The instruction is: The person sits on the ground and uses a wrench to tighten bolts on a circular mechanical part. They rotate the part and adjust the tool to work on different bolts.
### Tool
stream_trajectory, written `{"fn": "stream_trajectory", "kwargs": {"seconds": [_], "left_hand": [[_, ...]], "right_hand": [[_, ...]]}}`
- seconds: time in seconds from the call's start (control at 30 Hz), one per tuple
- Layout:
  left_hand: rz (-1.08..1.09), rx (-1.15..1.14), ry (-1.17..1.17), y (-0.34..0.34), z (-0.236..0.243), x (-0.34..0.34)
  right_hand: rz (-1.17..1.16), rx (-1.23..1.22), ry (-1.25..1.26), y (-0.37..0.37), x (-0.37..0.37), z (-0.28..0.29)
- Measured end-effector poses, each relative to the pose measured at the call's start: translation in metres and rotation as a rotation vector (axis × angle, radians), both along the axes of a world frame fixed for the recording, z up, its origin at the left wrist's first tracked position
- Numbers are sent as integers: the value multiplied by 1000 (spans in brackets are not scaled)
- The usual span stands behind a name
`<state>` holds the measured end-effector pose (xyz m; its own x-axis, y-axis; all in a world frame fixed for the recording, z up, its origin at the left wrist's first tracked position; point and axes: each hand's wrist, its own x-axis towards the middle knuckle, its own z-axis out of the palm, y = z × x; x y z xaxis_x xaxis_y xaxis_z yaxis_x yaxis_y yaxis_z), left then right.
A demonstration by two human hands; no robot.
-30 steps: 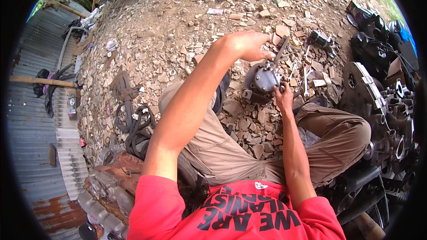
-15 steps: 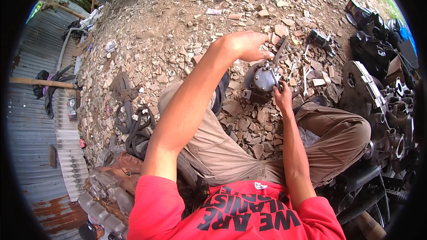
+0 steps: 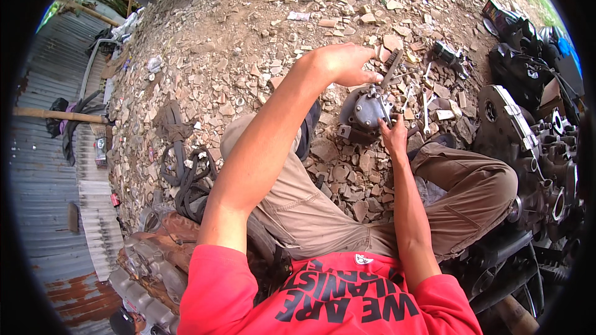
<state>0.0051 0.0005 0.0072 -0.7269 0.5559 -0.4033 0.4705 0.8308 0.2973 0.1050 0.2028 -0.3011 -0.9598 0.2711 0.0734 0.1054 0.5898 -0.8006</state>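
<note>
A round grey metal housing, with bolts around its rim, sits on the rubble in front of my legs. My right hand is closed on the near end of a slim wrench that lies across the housing's right side. At the housing's far edge, my left hand has its fingers stretched to the right and its thumb lowered near the wrench's far end. Whether that thumb touches the wrench is too small to tell. Just beyond the thumb lies a wire brush with dark bristles.
Several loose spanners lie right of the housing, with a dark cylindrical motor part farther out. Engine castings crowd my right side. On the left are a black hose, more metal castings and a corrugated metal wall.
My right hand has shifted slightly to the left and turned a little with the wrench. The left hand stays where it was.
</note>
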Motion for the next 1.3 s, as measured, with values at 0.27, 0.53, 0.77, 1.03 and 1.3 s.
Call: {"fn": "stream_trajectory", "kwargs": {"seconds": [0.27,0.53,0.77,1.03,1.3], "left_hand": [[-2,-21,18,-2,-3,0],[18,30,25,-2,-7,-3],[-15,42,29,-3,-12,-2],[10,30,16,-2,-8,-1],[-12,46,21,-4,-10,-1]], "right_hand": [[52,60,-86,-4,1,16],[65,82,-36,0,3,16],[91,103,69,0,0,17],[28,75,-69,-8,6,23],[-9,-17,-80,-14,7,20]]}}
